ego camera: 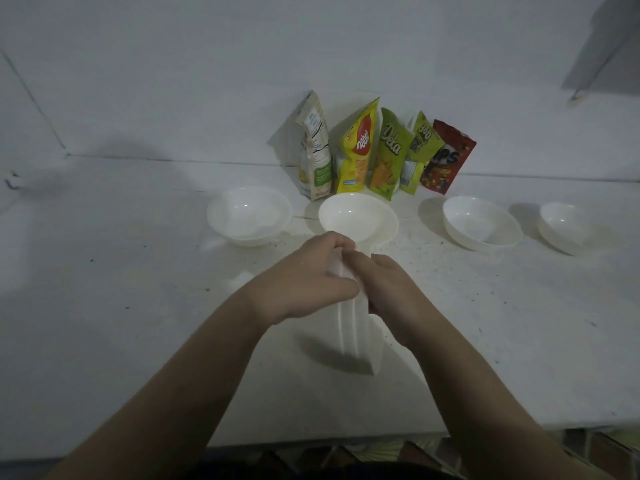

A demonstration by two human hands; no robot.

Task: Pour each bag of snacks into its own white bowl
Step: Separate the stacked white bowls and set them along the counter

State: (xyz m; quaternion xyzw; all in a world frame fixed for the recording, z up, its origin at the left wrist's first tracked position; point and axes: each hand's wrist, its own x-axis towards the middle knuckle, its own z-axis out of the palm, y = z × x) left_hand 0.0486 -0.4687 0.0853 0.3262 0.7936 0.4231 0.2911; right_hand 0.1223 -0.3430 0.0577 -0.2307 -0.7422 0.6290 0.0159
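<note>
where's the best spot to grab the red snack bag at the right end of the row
Probably the top edge of the red snack bag, pinched from above and its right. It stands leaning against the wall, its left side tucked against the green bag, so top and right are free.

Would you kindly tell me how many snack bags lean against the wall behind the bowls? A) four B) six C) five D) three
C: five bags stand in a row against the wall, from the white bag on the left to the red bag on the right, while both hands grip a separate white packet nearer the camera.
</note>
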